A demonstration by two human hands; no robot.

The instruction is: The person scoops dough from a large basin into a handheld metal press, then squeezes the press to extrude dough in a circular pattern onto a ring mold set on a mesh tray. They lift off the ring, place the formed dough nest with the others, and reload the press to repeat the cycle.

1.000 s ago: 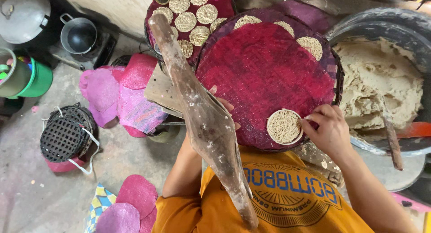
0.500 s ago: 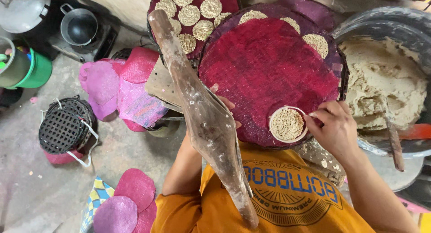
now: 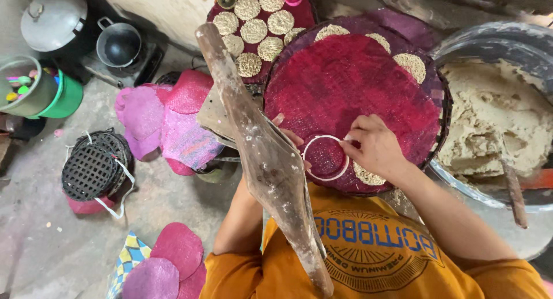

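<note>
At frame centre, the right hand (image 3: 377, 146) pinches a white ring (image 3: 325, 158) on the red tray (image 3: 351, 86); left fingertips (image 3: 288, 132) steady it. A slip could smear nearby discs (image 3: 368, 175).

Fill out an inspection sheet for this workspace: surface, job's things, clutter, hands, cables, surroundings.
Surface: round red woven tray set over a purple one, on the person's lap.
Job's things: white ring mould lying on the red tray; pale lacy discs along its rim, one under the right hand; tub of pale dough at right.
Clutter: second tray of discs behind; loose pink and purple mats; black basket; wooden plank across the view.
Hands: right hand pinching the ring's edge; left hand mostly hidden by the plank, fingertips at the tray edge.
Cables: nothing seen.
Surroundings: grey floor, metal pot, lid, green bucket.
</note>
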